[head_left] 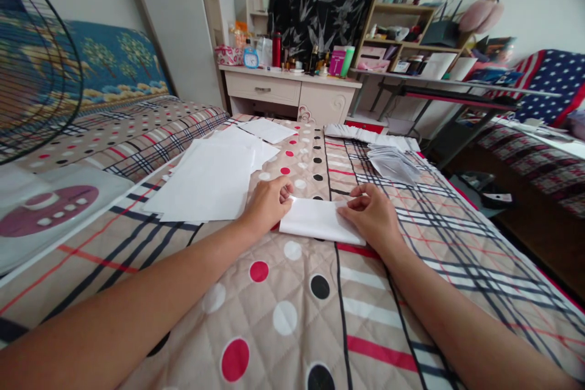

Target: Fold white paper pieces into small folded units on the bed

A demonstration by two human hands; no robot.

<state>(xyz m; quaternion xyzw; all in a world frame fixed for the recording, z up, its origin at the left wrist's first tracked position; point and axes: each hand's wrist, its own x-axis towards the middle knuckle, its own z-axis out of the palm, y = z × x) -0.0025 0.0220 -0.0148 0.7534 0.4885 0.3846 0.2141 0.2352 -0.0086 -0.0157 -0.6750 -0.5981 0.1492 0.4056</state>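
**Both hands holding a folded sheet at its ends**

In the head view, a folded white sheet (317, 220) is lying on the patterned bedspread (274, 289), near the middle of the scene. The left hand (270, 200) is pinching its far left corner between thumb and curled fingers. The right hand (372, 212) is closing narrowly on the right end, its thumb pressing on the paper. A stack of flat sheets (208, 180) is resting to the left, and a bundle of folded papers (393, 163) is sitting at the far right.

The step in hand seems to be lining up the fold. Doing it well probably means matching the corners first, pulling lightly and evenly, then pressing from the middle outward; the quilted padding is likely giving underneath, so a crease may be coming out soft.
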